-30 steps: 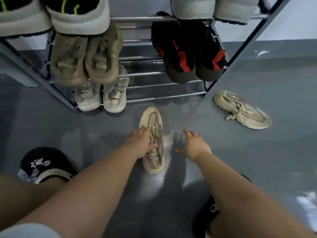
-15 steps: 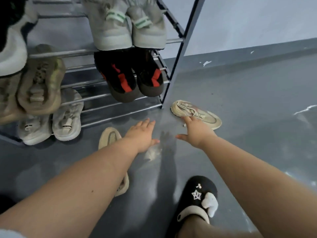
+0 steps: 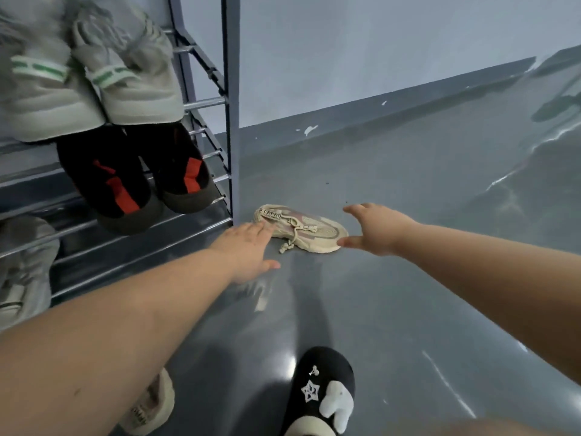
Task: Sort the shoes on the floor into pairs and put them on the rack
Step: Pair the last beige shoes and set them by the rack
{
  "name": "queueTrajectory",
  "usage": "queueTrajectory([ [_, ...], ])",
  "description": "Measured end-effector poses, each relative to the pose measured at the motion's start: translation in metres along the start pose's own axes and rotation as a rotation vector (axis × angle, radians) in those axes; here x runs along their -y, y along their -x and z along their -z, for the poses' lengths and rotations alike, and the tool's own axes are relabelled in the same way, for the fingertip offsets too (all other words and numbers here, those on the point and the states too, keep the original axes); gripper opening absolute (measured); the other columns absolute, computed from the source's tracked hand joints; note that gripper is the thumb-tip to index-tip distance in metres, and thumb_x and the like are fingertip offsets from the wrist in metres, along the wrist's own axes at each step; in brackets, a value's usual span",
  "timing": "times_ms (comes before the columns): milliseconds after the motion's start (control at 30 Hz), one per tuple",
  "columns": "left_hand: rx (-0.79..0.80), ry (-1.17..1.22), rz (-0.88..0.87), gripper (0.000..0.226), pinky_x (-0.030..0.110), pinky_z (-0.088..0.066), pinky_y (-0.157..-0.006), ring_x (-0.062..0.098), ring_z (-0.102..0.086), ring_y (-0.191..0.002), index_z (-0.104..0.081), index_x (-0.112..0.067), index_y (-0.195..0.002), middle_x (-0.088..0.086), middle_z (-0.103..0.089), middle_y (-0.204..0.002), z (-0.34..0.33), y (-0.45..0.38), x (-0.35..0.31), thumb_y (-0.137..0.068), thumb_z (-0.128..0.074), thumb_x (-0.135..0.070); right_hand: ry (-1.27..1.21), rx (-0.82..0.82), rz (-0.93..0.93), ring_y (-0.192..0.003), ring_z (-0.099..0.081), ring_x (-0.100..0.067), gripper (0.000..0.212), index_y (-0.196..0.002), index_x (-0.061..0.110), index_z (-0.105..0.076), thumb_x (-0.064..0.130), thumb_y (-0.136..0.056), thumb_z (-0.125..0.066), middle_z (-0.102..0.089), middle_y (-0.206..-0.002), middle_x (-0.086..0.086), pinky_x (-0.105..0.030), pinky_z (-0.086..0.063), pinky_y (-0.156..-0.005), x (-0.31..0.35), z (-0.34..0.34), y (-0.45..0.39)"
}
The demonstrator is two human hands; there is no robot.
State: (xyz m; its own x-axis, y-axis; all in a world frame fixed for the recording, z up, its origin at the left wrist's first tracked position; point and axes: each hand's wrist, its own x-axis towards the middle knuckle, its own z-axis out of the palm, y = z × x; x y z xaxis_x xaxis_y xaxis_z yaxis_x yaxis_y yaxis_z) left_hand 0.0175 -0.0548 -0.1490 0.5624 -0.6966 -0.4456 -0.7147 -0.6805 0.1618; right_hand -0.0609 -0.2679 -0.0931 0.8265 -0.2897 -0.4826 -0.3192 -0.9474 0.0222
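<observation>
The shoe rack point(image 3: 231, 121) stands at the left and carries three pairs that can be counted. Two grey-white sneakers with green stripes point(image 3: 94, 86) sit on the upper bar, two black shoes with red patches point(image 3: 135, 177) on the bar below, and two pale shoes point(image 3: 22, 269), blurred and partly cut off, on the lowest level at the left edge.

On the grey floor point(image 3: 393, 294) lie two loose beige sneakers. One beige sneaker point(image 3: 301, 228) lies on its side just beside the rack's front post, its lace trailing onto the floor. The second beige sneaker point(image 3: 151, 407) lies nearer the person, mostly hidden under the left forearm.

The left hand point(image 3: 248, 250) reaches out with a released grip, fingers straight, their tips at the heel end of the far sneaker. The right hand point(image 3: 377, 229) hovers spread at its toe end, grasping nothing. One black slipper with a star point(image 3: 320, 391) is on the person's foot.
</observation>
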Motion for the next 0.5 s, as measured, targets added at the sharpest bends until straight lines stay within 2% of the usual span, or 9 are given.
queueTrajectory([
  [133, 0.046, -0.055, -0.043, 0.078, 0.034, -0.01, -0.118, 0.023, -0.011, -0.146, -0.001, -0.015, -0.152, 0.007, -0.004, -0.16, -0.006, -0.024, 0.0, -0.094, -0.037, -0.054, -0.039, 0.024, 0.036, -0.132, -0.04, -0.027, 0.074, -0.147, 0.02, -0.028, 0.052, -0.087, -0.057, -0.039, -0.145, -0.007, -0.038, -0.037, -0.104, -0.002, -0.033, -0.029],
  [333, 0.11, -0.145, -0.089, 0.077, 0.036, -0.01, -0.119, 0.025, -0.009, -0.147, -0.002, -0.015, -0.151, 0.01, -0.001, -0.16, -0.017, -0.074, 0.017, -0.095, -0.037, -0.053, -0.039, 0.075, 0.038, -0.138, -0.031, -0.027, 0.074, -0.147, 0.017, -0.026, 0.052, -0.088, -0.055, -0.031, -0.151, -0.006, -0.039, -0.034, -0.108, 0.001, -0.074, -0.081],
  [500, 0.111, -0.17, -0.072, 0.078, 0.038, -0.012, -0.119, 0.026, -0.009, -0.147, -0.001, -0.015, -0.152, 0.009, 0.0, -0.16, -0.027, -0.115, 0.033, -0.094, -0.037, -0.054, -0.013, 0.062, 0.013, -0.137, -0.031, -0.03, 0.078, -0.149, 0.016, -0.023, 0.053, -0.088, -0.054, -0.028, -0.152, -0.008, -0.042, -0.034, -0.106, -0.005, -0.092, -0.126],
])
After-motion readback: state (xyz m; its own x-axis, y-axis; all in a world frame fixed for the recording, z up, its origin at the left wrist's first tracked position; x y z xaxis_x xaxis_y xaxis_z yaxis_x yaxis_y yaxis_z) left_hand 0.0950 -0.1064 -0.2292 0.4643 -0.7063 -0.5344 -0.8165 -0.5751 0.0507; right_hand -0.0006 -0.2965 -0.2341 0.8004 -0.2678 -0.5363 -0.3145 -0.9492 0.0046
